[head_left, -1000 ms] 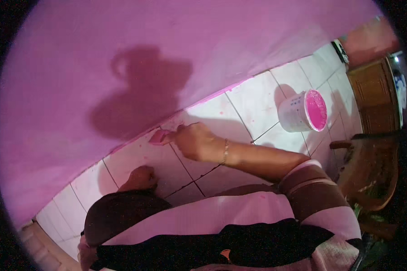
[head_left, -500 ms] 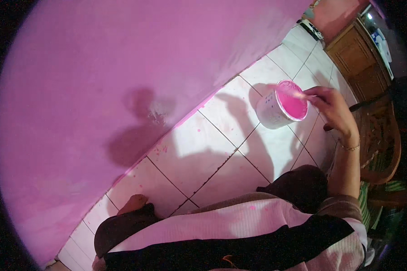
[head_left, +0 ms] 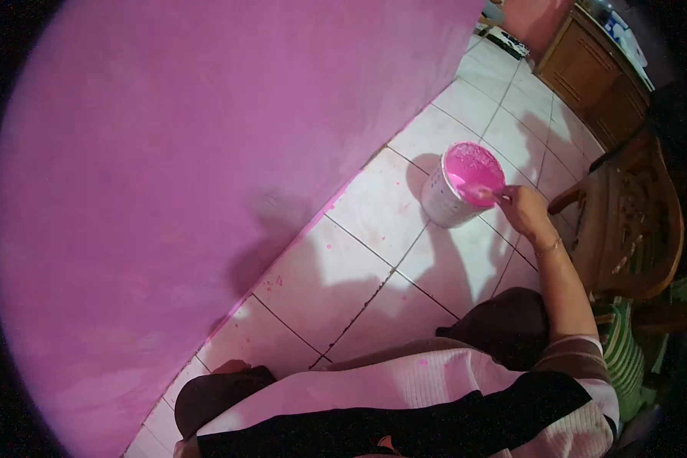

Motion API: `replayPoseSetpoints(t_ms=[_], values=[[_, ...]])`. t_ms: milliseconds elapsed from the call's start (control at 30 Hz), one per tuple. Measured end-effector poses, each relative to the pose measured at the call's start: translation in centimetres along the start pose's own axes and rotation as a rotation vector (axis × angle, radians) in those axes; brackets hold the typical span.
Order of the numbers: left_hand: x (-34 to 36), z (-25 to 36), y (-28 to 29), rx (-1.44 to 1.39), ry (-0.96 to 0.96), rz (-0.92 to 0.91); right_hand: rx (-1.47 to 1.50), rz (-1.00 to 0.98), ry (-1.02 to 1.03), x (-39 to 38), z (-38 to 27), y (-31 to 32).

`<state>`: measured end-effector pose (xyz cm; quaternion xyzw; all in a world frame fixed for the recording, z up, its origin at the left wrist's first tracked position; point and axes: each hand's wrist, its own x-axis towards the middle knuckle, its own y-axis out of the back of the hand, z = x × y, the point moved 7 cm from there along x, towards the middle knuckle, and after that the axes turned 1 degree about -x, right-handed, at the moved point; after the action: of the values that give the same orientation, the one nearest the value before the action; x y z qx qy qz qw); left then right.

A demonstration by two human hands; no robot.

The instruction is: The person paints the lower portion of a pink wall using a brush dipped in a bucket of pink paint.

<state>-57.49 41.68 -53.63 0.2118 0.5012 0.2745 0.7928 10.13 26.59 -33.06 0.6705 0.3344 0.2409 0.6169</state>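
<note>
My right hand is closed on the handle of a paintbrush, at the near right rim of the paint bucket. The brush's head is inside the bucket, against the pink paint; its bristles are hard to make out. White outside and smeared pink within, the bucket stands on the tiled floor. To the left rises a pink wall, with the shadow of my body on it. My left hand does not show. A patch of bare skin, seemingly a foot, peeks out past my left knee.
White floor tiles with pink drips run along the wall's foot. A carved wooden chair with a green striped cloth stands close to my right arm. Farther off are a wooden cabinet and a black-and-white object.
My right hand has come down and slightly left, taking the brush from above the bucket's rim into the bucket. The whole view has shifted a little.
</note>
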Motion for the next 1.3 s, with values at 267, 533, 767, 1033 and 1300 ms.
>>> replayPoseSetpoints(t_ms=[267, 533, 767, 1033, 1300], values=[[-6.7, 2.3, 6.8, -0.214, 0.103, 0.217, 0.043, -0.110, 0.048, 0.3, 2.2, -1.5], [-14.2, 6.3, 14.6, -0.743, 0.037, 0.405, 0.222, -0.026, 0.083, 1.3, 2.9, -3.5], [-18.7, 22.9, 18.9, -0.053, -0.315, 0.654, 0.434, 0.144, 0.156, 0.9, 1.3, -1.2], [-21.2, 38.7, 15.6, -0.242, -0.986, 0.087, 0.722, 0.145, 0.113, 0.2, -2.1, 0.5], [-29.1, 50.1, 15.3, -0.481, -1.096, -0.005, 1.520, -0.083, -0.004, 3.8, -2.6, -4.6]])
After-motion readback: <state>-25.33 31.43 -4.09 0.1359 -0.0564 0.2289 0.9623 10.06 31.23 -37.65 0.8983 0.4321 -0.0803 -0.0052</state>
